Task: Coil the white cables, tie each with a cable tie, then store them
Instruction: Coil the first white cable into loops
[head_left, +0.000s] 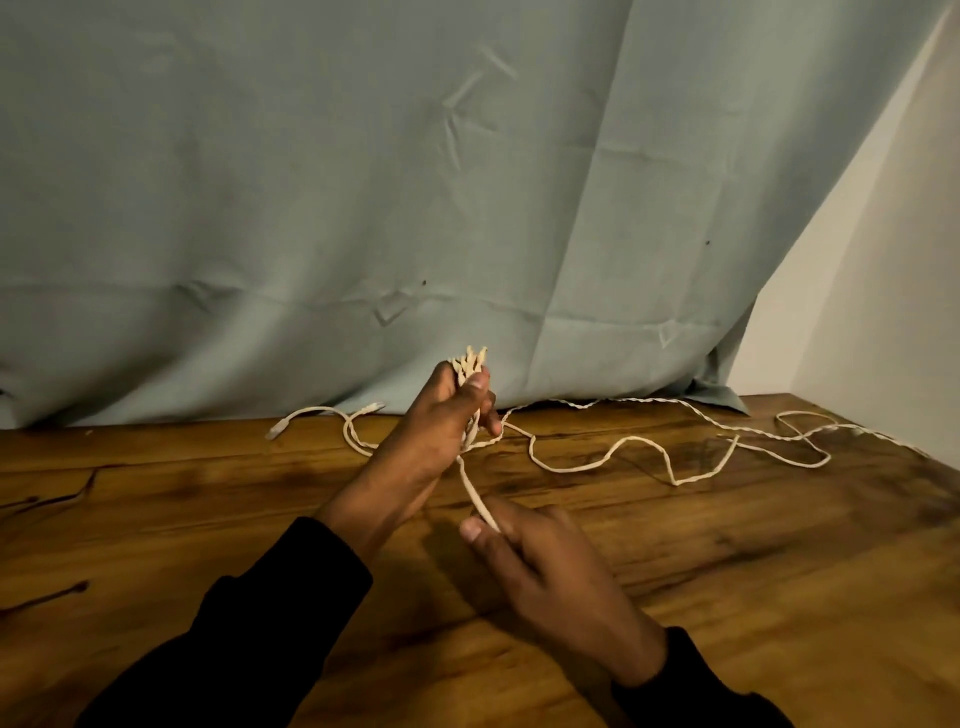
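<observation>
My left hand (441, 415) is raised over the middle of the wooden table (727, 597) and grips a folded bundle of white cable (470, 364), whose loop ends stick out above the fist. From the bundle a strand (475, 493) runs down to my right hand (540, 561), which pinches it between thumb and fingers just above the tabletop. The loose length of the cable (639, 452) snakes away to the right across the table. A second white cable (332, 415) with a plug lies at the back left, partly hidden behind my left hand.
A pale blue-grey cloth (363, 208) hangs behind the table, its hem resting on the back edge. A white wall (893, 286) stands at the right. Cracks mark the wood at the left.
</observation>
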